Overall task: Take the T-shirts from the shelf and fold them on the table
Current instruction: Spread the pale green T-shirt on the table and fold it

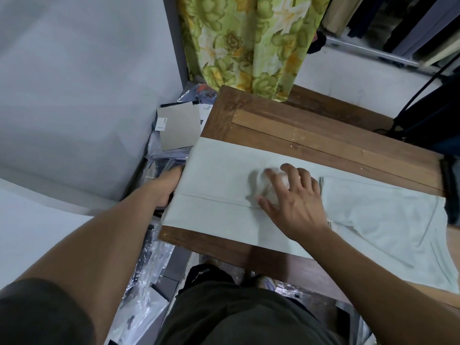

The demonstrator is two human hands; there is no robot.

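A person stands at a wooden table (311,135) with a pale grey-green T-shirt (219,168) laid flat across it, its folded body stretching from the table's left edge toward the centre. The left hand (165,186) sits at that left edge, its fingers tucked out of sight behind the fabric, so whether they pinch the cloth or merely rest against it cannot be told. The right hand (292,197) lies on top of the shirt near the middle, fingers spread wide and slightly bent, palm down on the cloth; the fingertips (270,174) show motion blur. A straight seam or fold line runs across the shirt from the left hand toward the right thumb. To the right of the right hand, more pale fabric (388,222) spreads over the table's right part and near corner, its stitched hems visible; whether it belongs to the same garment cannot be told. Behind the table hangs a green and yellow floral curtain (249,43), its lower end touching the far edge. Plastic-wrapped packages and a cardboard sheet (178,127) are piled on the floor beside the table's left side, and dark garments (398,18) hang on a rail at upper right.
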